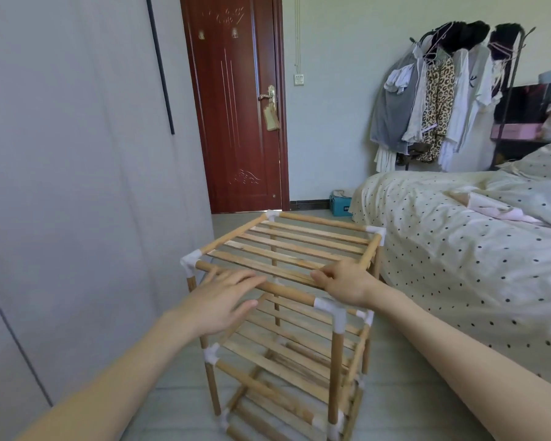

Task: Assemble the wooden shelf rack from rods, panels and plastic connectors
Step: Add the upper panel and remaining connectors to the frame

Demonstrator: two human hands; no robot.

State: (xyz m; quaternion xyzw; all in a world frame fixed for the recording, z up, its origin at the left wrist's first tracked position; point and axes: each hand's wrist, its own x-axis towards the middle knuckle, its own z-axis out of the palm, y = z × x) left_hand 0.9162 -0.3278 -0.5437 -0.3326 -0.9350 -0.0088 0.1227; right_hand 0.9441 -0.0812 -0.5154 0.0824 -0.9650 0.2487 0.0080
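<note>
A: Where's the rack [287,313]?
B: Upright on the floor. Left hand [223,300] flat, fingers spread on the top rod [255,283]; right hand [344,281] pinching a top slat [280,272].
A: Next?
B: Probably pressing it home.

this is a bedroom in a home. a bed [458,249] with a cream, dark-dotted cover fills the right side, a pillow [541,160] in the same fabric at its far end. against the back wall stands a clothes rack [439,100] hung with shirts, a leopard-print garment and hangers. a dark red panelled door [236,106] with a brass handle is shut in the far wall, a light switch [298,79] beside it. pale wardrobe panels [77,154] line the left, and the floor [178,402] is light tile.
</note>
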